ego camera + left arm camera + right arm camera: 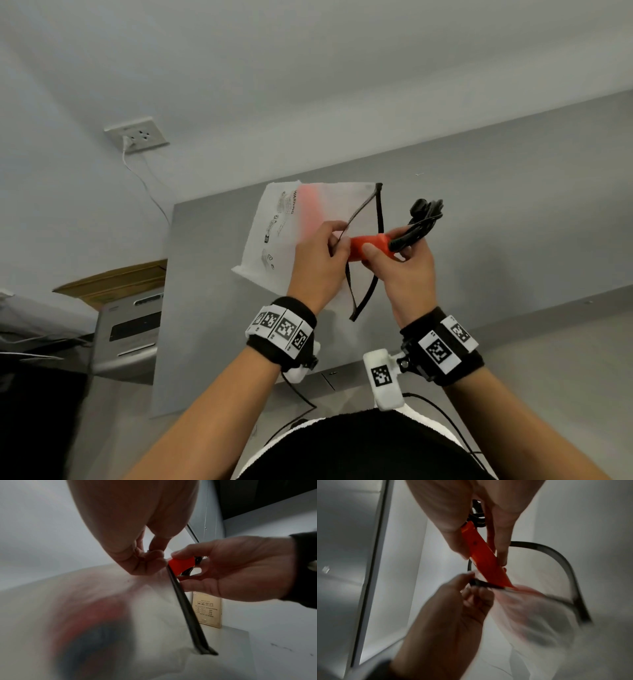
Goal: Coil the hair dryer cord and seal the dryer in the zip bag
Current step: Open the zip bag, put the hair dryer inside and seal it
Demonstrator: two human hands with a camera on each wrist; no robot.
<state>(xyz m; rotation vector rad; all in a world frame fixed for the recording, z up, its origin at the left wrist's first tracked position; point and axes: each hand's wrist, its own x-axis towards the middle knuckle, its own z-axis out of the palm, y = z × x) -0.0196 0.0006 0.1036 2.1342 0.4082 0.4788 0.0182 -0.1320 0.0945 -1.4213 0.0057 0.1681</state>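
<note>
The orange hair dryer [358,248] sticks head-first into the frosted zip bag [274,233], its body a red blur behind the plastic. My right hand [385,253] grips the dryer's handle [488,561] together with the coiled black cord [419,219], which bunches beyond my fingers. My left hand [337,240] pinches the bag's black zip rim [378,212] beside the handle. The rim [565,563] gapes in a wide loop around the dryer. In the left wrist view the orange handle [181,563] sits between both hands, above the rim [187,608]. All of this is held above the grey table [222,325].
A wall socket [137,135] with a white cable plugged in is at the upper left. A cardboard box [113,281] and a grey appliance [130,332] stand left of the table. A labelled box [207,609] shows under my right hand.
</note>
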